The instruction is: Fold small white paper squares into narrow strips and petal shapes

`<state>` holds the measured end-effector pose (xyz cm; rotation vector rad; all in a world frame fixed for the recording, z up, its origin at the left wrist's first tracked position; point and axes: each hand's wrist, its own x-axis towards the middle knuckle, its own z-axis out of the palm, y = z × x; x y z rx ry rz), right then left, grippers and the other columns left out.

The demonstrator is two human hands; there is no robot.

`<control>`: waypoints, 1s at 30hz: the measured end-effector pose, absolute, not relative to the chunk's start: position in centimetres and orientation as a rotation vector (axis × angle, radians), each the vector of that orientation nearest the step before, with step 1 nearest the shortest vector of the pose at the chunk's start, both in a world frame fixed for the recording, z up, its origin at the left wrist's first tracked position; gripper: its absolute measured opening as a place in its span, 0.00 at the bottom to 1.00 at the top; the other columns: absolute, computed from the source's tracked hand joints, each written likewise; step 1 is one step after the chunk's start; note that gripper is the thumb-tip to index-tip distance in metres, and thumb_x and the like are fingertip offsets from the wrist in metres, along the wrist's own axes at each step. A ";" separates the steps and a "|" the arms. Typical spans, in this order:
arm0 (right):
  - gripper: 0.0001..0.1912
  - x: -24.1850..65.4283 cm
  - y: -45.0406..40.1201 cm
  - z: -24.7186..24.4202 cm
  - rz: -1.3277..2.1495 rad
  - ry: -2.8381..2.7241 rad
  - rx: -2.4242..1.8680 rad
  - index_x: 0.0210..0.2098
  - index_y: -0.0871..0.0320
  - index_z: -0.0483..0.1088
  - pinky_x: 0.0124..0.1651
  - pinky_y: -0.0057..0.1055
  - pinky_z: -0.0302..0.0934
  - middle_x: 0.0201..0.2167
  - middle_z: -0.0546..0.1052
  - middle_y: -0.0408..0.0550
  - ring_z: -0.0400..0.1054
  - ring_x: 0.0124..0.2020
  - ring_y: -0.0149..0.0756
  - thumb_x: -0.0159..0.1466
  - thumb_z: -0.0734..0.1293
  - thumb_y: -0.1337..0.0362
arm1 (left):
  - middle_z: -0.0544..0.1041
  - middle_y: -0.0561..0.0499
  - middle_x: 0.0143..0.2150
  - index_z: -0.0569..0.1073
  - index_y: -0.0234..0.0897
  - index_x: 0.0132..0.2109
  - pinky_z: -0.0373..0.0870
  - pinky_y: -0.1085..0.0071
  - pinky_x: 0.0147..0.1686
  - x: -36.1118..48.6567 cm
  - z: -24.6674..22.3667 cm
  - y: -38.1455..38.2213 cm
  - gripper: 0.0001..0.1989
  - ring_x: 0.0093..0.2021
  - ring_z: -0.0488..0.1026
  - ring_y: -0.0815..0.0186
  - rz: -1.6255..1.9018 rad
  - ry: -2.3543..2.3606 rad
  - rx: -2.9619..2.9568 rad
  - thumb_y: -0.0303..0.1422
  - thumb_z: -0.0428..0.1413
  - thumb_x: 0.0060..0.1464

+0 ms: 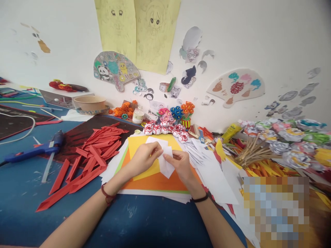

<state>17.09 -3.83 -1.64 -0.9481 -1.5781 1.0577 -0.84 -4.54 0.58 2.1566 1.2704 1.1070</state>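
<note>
White paper (pixel 167 168), narrow and folded, is pinched between your two hands: the fingers of your left hand (pixel 146 155) are closed on its upper left edge, and the fingers of your right hand (pixel 181 163) hold its right side. Whether it touches the sheets below, I cannot tell. If your hands pull unequally, I think the fold may become crooked, or the thin edge may tear. Just behind your left fingers shows a further white part (pixel 155 139); whether it belongs to the same piece is hidden, so you could perhaps crease two layers by mistake.

Under your fingers lie the yellow sheet (pixel 137 146) and the orange sheet (pixel 155 185). They seem loose, and a forearm pressing on them could make the pile slide. Near your right fingers, on their right, white slips (pixel 195 153) lie spread; your wrist could sweep them away. Beyond your fingers stand red-and-white paper flowers (pixel 157 130), which a forward push could crush. Well to the left of your fingers, red paper strips (pixel 98 155) are heaped on the surface (pixel 144 220); a wide elbow movement could scatter them.
</note>
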 end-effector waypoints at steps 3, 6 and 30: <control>0.16 17.0 -3.9 -1.6 1.123 -1.524 -0.898 0.21 0.61 0.68 0.23 0.26 0.49 0.19 0.62 0.40 0.54 0.21 0.27 0.56 0.71 0.56 | 0.72 0.54 0.28 0.68 0.36 0.32 0.58 0.74 0.29 -0.9 0.4 -4.5 0.11 0.28 0.66 0.69 1.070 1.285 2.124 0.35 0.49 0.62; 0.19 16.9 -3.9 -1.7 1.113 -1.512 -0.904 0.18 0.60 0.62 0.22 0.25 0.46 0.18 0.57 0.38 0.49 0.20 0.25 0.56 0.71 0.57 | 0.72 0.54 0.27 0.67 0.36 0.32 0.58 0.74 0.29 -1.0 0.2 -4.3 0.12 0.28 0.67 0.69 1.004 1.265 2.112 0.37 0.49 0.62; 0.38 17.5 -2.2 -1.2 1.216 -1.244 -0.860 0.58 0.53 0.57 0.25 0.26 0.63 0.36 0.74 0.46 0.69 0.25 0.31 0.52 0.73 0.52 | 0.80 0.46 0.32 0.65 0.35 0.34 0.64 0.75 0.25 -0.9 1.3 -4.3 0.14 0.25 0.71 0.71 1.344 0.920 1.178 0.40 0.59 0.53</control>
